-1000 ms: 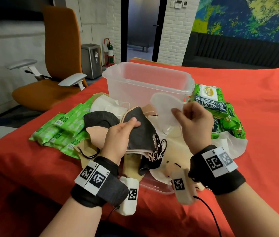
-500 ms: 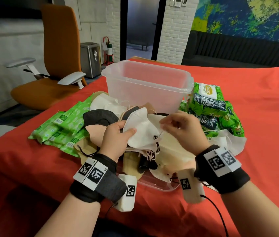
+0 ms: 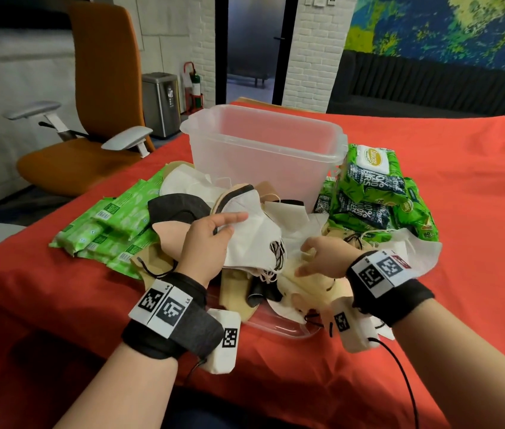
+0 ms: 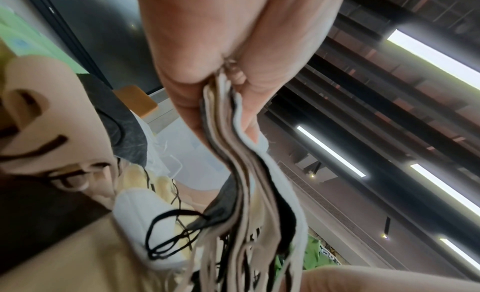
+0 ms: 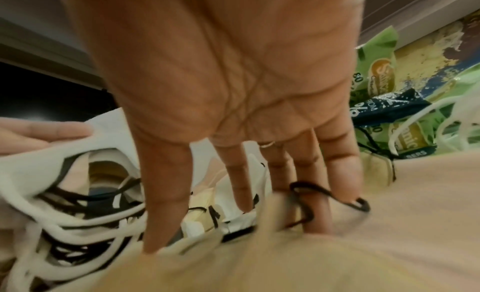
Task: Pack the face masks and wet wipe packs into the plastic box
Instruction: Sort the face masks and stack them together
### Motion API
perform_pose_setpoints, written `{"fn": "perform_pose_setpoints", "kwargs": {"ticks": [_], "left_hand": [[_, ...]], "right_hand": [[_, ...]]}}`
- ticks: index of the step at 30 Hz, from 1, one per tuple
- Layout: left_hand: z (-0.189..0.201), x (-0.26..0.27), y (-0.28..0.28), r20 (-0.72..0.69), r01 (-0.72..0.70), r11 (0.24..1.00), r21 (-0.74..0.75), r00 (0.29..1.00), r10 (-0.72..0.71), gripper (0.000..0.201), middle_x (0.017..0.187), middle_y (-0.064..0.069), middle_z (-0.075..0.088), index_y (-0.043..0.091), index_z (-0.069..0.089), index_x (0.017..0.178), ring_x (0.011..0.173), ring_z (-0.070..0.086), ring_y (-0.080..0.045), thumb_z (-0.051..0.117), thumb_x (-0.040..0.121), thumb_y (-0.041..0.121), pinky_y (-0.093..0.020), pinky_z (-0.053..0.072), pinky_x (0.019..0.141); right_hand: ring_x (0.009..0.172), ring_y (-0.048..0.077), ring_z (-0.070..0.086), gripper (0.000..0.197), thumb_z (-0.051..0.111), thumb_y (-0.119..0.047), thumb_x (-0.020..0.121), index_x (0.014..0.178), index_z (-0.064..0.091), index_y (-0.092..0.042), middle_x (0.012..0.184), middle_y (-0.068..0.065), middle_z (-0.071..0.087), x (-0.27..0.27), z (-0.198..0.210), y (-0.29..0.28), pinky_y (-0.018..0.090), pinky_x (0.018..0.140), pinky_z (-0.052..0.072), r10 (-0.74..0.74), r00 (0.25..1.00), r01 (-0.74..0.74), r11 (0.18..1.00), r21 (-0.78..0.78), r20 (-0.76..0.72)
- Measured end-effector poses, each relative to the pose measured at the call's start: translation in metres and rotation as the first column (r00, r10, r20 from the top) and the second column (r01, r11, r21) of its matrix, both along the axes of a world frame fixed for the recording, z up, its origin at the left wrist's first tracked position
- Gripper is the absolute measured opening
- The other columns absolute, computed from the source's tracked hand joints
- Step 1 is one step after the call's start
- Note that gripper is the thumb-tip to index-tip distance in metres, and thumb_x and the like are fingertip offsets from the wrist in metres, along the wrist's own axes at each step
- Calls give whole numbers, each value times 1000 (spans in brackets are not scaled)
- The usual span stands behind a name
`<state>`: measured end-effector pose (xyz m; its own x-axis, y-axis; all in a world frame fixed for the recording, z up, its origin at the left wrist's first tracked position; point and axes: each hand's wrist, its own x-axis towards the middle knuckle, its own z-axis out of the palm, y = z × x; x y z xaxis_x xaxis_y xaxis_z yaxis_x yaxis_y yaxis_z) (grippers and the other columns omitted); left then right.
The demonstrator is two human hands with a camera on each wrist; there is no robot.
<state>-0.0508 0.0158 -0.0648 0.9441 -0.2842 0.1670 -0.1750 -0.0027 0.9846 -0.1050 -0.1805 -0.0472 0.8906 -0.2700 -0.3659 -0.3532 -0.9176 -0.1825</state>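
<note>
My left hand [image 3: 228, 229] pinches a stack of face masks [image 3: 252, 243], white one on top, thumb over it; the left wrist view shows the layered mask edges [image 4: 246, 183] squeezed in that hand [image 4: 233, 60]. My right hand [image 3: 310, 258] reaches down with nearly straight fingers [image 5: 233, 173] onto a cream mask [image 5: 285, 261] in the loose pile, a black ear loop [image 5: 311, 193] lying across them. The clear plastic box [image 3: 263, 151] stands open behind the pile. Green wet wipe packs lie to its right [image 3: 371, 193] and thinner green packs to the left [image 3: 111, 230].
The masks lie heaped on a clear lid [image 3: 279, 325] on the red tablecloth [image 3: 461, 243]. An orange office chair [image 3: 99, 103] stands off the table's left edge. Bare cloth stretches to the right and in front of the pile.
The right hand laid a white mask onto the stack in my left hand, let go, and has dropped down to the pile. The left hand has kept its hold.
</note>
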Motion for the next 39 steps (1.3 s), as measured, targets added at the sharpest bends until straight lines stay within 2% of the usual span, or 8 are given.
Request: {"fn": "perform_pose_setpoints", "kwargs": {"ticks": [7,12,16,21,24,27,34,39], "left_hand": [[-2,5,2,-68,-63,997,-36,996,61,37,104,5,62,25,68,91,108,55,-15,44,92,-3,-27,42,98],[-5,7,3,-75,-107,994,-23,992,105,35,111,1,62,24,68,93,105,54,-13,44,92,-3,-18,41,85],[-4,7,4,-82,-130,991,-30,988,127,36,108,2,62,25,68,90,103,54,-12,44,91,-3,-22,41,89],[-4,6,5,-52,-134,991,-6,990,134,34,106,4,63,22,68,95,101,54,-8,44,91,-2,-11,39,78],[-3,5,4,-57,-131,991,-5,990,131,34,106,4,63,22,68,94,101,54,-9,45,91,-2,-10,39,76],[-3,4,2,-59,-122,993,-3,991,121,34,105,4,63,23,68,94,100,54,-9,44,91,-2,-10,39,74],[-7,7,6,-64,-114,993,-2,991,114,36,104,6,64,26,68,89,102,55,-10,45,90,-2,-15,39,80],[-8,7,5,-84,-111,994,-5,990,110,37,105,3,64,27,67,86,103,55,-13,45,90,-2,-19,39,83]], "right_hand": [[79,16,54,29,71,-4,75,104,69,-12,88,6,62,2,9,-7,18,65,41,-16,980,9,999,38,198],[68,14,54,15,67,2,77,89,73,-5,73,2,62,-4,33,-6,12,61,34,-153,722,34,982,187,675],[53,13,60,10,68,-22,82,91,68,-17,74,-3,68,-17,44,3,21,62,51,69,934,-139,974,177,350],[43,12,58,24,42,-10,94,104,62,-20,82,3,63,-17,34,-4,24,56,48,-19,970,-4,995,95,241],[85,20,65,33,42,-7,91,104,66,-26,105,3,64,-13,23,-2,30,76,49,19,991,-17,1000,-13,133],[122,27,44,25,47,-26,92,108,64,-36,128,2,53,-7,8,5,43,99,32,64,998,-58,963,-262,16],[126,32,30,54,61,-54,79,124,54,-25,134,10,42,0,-5,-6,50,103,24,-11,988,-62,884,-463,-154],[122,32,37,74,78,-52,62,121,44,-22,127,12,40,-6,-3,-14,48,102,29,-94,992,115,934,-339,79]]}}
